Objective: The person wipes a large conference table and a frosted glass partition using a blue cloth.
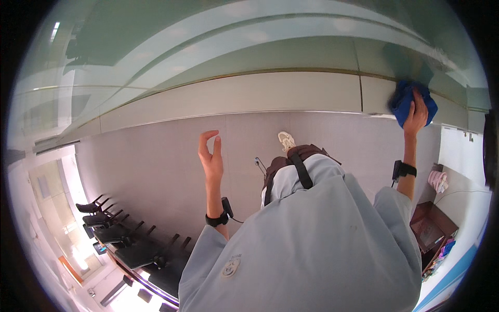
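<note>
My right hand (pixel 416 113) lies on a crumpled blue cloth (pixel 400 102), pressing it against the pale ledge (pixel 273 91) at the upper right. The cloth covers part of the ledge near its seam with the greenish glossy glass panel (pixel 304 52). My left hand (pixel 211 156) hangs over the floor at the centre left, short of the ledge, its thumb and fingers curved and apart with nothing between them. Both wrists bear black bands with small devices.
Black chairs (pixel 136 253) stand in a row beside a long table at the lower left. A brown wooden cabinet (pixel 430 222) and a pink striped item (pixel 437 181) are at the right. My shoe (pixel 286 140) rests on the grey floor (pixel 163 156) below the ledge.
</note>
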Tool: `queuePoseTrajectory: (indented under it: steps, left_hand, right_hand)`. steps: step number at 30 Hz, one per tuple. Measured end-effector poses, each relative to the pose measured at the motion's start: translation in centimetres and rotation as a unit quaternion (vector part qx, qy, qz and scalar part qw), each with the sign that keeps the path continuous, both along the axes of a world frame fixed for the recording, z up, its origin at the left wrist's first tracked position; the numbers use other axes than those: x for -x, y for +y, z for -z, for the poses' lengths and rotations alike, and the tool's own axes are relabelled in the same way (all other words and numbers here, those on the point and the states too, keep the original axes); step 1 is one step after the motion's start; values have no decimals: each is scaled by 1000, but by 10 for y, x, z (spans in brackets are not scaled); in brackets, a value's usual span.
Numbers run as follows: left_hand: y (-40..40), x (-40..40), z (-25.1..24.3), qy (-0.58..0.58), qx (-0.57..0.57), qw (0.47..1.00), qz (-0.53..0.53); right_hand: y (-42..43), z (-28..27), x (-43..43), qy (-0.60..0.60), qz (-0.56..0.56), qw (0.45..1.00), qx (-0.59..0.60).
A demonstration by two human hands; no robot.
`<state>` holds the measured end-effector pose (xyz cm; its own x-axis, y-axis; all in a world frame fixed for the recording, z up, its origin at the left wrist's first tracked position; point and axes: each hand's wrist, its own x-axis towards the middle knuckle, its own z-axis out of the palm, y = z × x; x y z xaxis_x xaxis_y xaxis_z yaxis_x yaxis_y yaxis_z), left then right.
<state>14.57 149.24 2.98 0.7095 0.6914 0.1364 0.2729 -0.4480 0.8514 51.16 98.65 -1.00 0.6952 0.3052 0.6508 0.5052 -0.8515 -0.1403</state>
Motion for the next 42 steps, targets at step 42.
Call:
queuePoseTrajectory:
  steps: [42]
  left_hand:
    - [96, 317, 25, -159, 143, 938, -274]
  right_hand:
    - [546, 6, 231, 57, -271, 960, -38]
